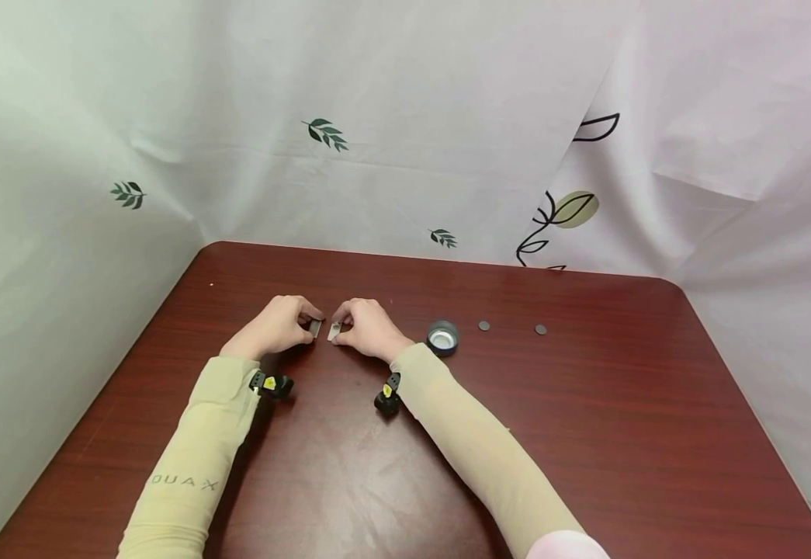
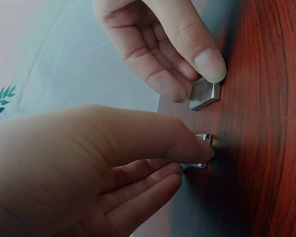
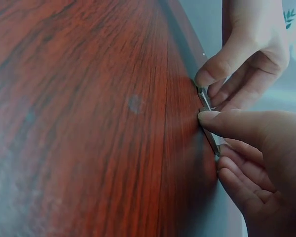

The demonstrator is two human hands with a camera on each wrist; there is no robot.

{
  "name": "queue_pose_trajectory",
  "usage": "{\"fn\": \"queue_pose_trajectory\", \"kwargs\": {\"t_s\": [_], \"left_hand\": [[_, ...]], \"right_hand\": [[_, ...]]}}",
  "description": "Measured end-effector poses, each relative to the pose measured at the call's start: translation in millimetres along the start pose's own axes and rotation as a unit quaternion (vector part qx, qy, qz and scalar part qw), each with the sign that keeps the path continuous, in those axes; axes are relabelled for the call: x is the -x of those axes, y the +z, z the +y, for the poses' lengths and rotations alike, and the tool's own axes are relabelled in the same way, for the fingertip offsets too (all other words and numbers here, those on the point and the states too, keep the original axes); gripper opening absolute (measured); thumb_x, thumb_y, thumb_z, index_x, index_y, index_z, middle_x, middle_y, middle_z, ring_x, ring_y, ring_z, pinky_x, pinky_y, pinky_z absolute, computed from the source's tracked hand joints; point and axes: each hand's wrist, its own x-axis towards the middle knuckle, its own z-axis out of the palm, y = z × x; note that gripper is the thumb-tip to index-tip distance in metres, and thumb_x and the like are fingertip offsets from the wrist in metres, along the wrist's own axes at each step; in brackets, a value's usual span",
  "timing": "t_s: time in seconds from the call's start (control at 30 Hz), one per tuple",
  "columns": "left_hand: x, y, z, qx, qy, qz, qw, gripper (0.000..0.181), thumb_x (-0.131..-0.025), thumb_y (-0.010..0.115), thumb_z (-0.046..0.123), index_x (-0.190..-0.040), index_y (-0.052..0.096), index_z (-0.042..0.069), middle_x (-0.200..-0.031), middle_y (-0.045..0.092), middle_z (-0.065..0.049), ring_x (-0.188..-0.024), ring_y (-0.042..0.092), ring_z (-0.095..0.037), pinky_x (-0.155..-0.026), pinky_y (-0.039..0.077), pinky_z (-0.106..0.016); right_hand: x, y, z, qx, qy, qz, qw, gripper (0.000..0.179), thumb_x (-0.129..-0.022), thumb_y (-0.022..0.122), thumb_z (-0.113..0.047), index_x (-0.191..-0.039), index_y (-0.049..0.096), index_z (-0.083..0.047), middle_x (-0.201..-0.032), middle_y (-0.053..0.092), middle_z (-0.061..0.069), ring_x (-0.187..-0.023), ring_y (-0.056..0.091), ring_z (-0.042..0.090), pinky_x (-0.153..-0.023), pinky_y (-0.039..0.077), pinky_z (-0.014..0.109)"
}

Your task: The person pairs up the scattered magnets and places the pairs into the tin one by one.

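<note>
Over the left-middle of the table, both hands face each other with a narrow gap between. My left hand (image 1: 279, 324) pinches a small flat metallic piece (image 1: 315, 328) between thumb and fingers. A small silvery rectangular piece (image 1: 334, 332) is pinched in my right hand (image 1: 370, 330). In the left wrist view the right hand's piece (image 2: 205, 94) shows as a thick, flat metal block, while the left thumb covers much of the left piece (image 2: 205, 160). The right wrist view shows the two pieces close to the table, nearly end to end; whether they touch the wood I cannot tell.
Right of the right hand stands a dark round cap-like container (image 1: 442, 338) with a silvery inside. Farther right lie two small grey discs, a nearer disc (image 1: 484, 326) and a farther disc (image 1: 541, 330). Pale printed curtains (image 1: 391, 155) hang behind the reddish-brown table (image 1: 629, 435).
</note>
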Motion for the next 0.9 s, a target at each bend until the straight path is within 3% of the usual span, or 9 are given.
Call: {"fn": "queue_pose_trajectory", "kwargs": {"t_s": [0.6, 0.9], "left_hand": [[-1.6, -2.0, 2.7, 0.008, 0.002, -0.002, 1.0, 0.035, -0.076, 0.074, -0.004, -0.111, 0.076, -0.005, -0.105, 0.074, -0.016, -0.097, 0.07, -0.031, -0.084, 0.056, -0.048], [1.2, -1.1, 2.5, 0.016, 0.001, -0.01, 0.9998, 0.037, -0.077, 0.072, -0.005, -0.114, 0.074, -0.006, -0.106, 0.073, -0.017, -0.098, 0.069, -0.032, -0.085, 0.056, -0.048]], "right_hand": [[-4.8, 3.2, -3.9, -0.011, 0.009, 0.01, 0.9999, 0.023, -0.085, 0.085, -0.018, -0.104, 0.075, -0.009, -0.097, 0.067, -0.002, -0.09, 0.06, 0.009, -0.078, 0.047, 0.017], [-3.6, 5.3, -3.2, 0.003, 0.011, -0.001, 0.9999, 0.03, -0.086, 0.085, -0.019, -0.113, 0.075, -0.009, -0.104, 0.068, 0.0, -0.095, 0.061, 0.011, -0.079, 0.048, 0.018]]}}
